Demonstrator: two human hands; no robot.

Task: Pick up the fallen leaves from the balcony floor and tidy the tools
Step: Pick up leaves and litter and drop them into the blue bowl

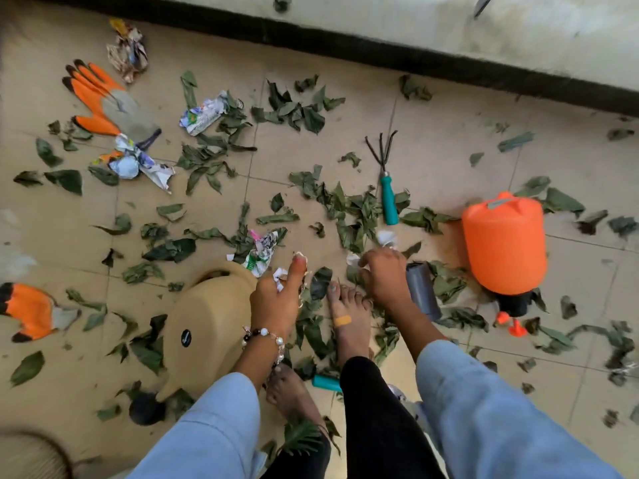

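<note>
Green fallen leaves (349,209) lie scattered all over the tiled balcony floor (432,140). My left hand (276,299) grips a small crumpled white paper scrap, thumb raised, just right of a tan watering can (204,326). My right hand (383,274) reaches down among the leaves and pinches a white scrap beside a grey roll (423,292). A hand rake with a teal handle (387,188) lies beyond my right hand. An orange sprayer (505,243) lies on its side at the right. One orange-and-grey glove (110,102) lies far left, another (31,311) at the left edge.
Crumpled printed papers (204,114) lie among the leaves, with more papers (141,164) near the glove. My bare feet (345,319) stand between my hands. A second teal handle (326,382) shows by my leg. A dark-based wall (415,57) runs along the far side.
</note>
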